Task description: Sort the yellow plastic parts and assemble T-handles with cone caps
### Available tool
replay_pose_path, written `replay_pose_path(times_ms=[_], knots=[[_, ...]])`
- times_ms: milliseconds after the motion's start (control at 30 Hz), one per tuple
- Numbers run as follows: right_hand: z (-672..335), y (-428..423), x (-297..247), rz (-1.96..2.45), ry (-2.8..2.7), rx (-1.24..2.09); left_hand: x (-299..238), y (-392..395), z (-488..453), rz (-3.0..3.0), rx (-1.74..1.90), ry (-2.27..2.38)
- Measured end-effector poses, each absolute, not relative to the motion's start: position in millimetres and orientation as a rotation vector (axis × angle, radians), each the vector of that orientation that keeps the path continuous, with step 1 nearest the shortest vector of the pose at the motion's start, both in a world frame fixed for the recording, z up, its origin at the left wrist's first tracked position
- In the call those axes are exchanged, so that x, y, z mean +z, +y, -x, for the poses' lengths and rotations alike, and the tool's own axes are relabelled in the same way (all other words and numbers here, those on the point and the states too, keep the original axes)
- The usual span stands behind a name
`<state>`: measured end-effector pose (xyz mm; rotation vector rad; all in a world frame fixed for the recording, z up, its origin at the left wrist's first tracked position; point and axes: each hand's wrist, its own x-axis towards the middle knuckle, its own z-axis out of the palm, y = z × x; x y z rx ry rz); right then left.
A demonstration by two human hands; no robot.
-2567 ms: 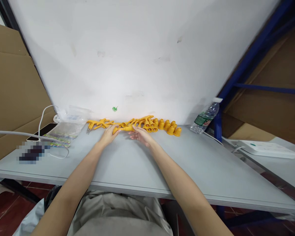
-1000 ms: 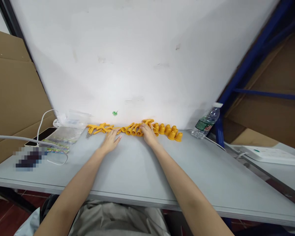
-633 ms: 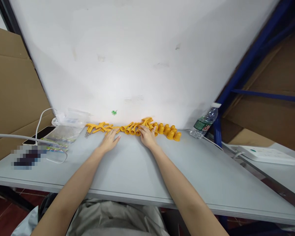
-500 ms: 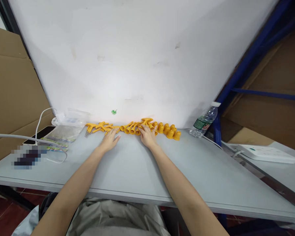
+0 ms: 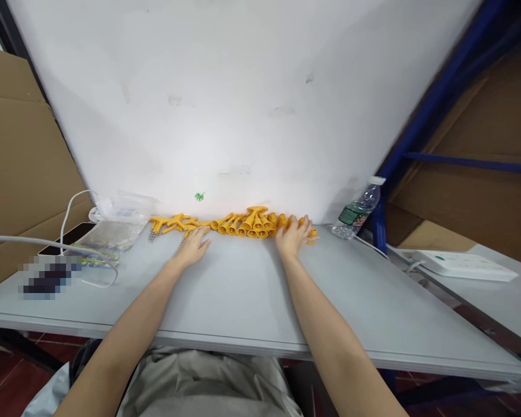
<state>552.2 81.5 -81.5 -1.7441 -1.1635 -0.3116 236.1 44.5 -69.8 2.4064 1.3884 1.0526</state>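
Note:
Along the back of the grey table lies a row of yellow plastic pieces. Branched yellow pieces with small metal ball chains or screws are at the left. Cone-shaped yellow pieces with hollow ends lie stacked in the middle. My left hand rests flat, fingers outstretched, its fingertips at the right end of the branched pieces. Over the yellow cups at the right, my right hand lies with its fingers spread, touching them and partly hiding them.
A white panel rises behind the table. A plastic bottle leans at the right, near a blue post and a white power strip. At the left are clear bags, a phone, a white cable and cardboard.
My right hand has moved right, from the stacked cones to the cups. The cones it covered now show, lying in two rows. My left hand stays in place.

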Motion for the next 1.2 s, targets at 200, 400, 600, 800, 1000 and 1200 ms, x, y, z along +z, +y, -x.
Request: replay_pose_path(times_ms=[200,400,600,800,1000,1200], knots=[[-568.4,90.9,-102.0,1.979,-0.987,-0.005,-68.0,41.6,-236.0,-2.397,0.993,1.399],[-575.7,102.1,-115.2,1.715,-1.068,-0.086,-70.1,43.0,-235.4,-2.442,0.935,1.424],[-579.9,101.8,-122.9,1.643,-1.149,-0.181,-71.7,43.2,-236.4,-2.413,0.839,1.62],[-574.5,95.7,-114.6,1.557,-1.049,-0.2,-63.9,40.1,-237.0,-2.303,0.77,1.87],[-550.0,80.8,-90.2,1.405,-1.238,-0.106,-62.6,39.3,-234.7,-2.197,0.858,2.01],[-505.9,66.8,-82.5,1.219,-1.444,-0.027,-57.8,55.0,-219.7,-2.051,1.048,2.121]])
